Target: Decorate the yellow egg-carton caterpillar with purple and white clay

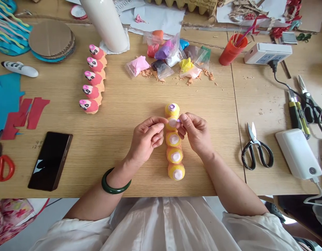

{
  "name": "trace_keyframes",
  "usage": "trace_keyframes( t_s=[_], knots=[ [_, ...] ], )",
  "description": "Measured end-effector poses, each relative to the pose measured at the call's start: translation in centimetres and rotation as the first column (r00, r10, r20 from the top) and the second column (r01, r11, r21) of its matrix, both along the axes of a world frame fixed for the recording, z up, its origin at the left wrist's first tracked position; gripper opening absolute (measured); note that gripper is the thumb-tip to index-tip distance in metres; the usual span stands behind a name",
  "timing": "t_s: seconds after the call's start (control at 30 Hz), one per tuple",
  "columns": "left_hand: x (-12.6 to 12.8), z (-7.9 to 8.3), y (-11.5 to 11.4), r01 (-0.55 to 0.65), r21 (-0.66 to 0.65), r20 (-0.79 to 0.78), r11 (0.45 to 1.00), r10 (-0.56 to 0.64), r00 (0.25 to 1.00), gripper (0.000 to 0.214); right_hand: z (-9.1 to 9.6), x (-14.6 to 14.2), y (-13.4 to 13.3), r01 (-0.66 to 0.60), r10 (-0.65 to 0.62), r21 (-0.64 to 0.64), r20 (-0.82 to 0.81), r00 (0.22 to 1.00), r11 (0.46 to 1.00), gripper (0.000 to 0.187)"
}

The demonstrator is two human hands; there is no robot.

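A row of several egg-carton cups (174, 156) lies on the table in front of me, covered in yellow clay with pale round centres. The far cup (172, 107) also bears a purple ring on its centre. My right hand (196, 132) pinches a small bit of purple clay (179, 120) at the right side of the second cup. From the left, my left hand (149, 137) reaches in with its index finger stretched to that cup's edge and its other fingers loosely curled. I see nothing held in it.
A pink egg-carton row (93, 78) stands at the back left. Bagged coloured clay (168, 52), a white bottle (104, 24) and a red cup (233, 48) are farther back. Black-handled scissors (257, 150) and a power bank (298, 153) lie right; a phone (49, 161) lies left.
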State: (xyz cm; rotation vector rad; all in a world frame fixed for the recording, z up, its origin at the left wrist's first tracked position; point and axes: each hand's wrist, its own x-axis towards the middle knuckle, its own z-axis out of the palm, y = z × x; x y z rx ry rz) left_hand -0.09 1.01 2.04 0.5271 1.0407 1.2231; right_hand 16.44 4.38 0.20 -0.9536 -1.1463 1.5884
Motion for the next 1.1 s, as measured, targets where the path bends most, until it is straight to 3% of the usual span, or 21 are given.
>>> trace_keyframes(
  t_s=[0.47, 0.77, 1.0, 1.1],
  knots=[
    [0.2, -1.3, 0.0, -0.101, 0.165, -0.139, 0.981, 0.125, 0.982, 0.012, -0.5, -0.2, 0.4, 0.083, -0.083, 0.037, 0.007, 0.997, 0.996, 0.055],
    [-0.1, -2.7, -0.6, 0.014, 0.29, -0.274, 0.957, 0.069, 0.959, 0.024, -0.6, -0.5, 0.4, 0.079, -0.082, 0.05, 0.054, 0.995, 0.996, 0.061],
    [0.1, -2.5, -0.6, 0.083, 0.296, -0.37, 0.952, 0.034, 0.929, 0.04, -0.2, -0.6, 0.0, 0.057, -0.063, 0.058, 0.109, 0.992, 0.997, 0.065],
    [0.4, -2.3, -0.9, 0.09, 0.336, -0.457, 0.938, 0.079, 0.886, 0.032, 0.3, -0.7, -0.5, 0.038, -0.058, 0.138, 0.143, 0.988, 0.99, 0.063]
  ],
)
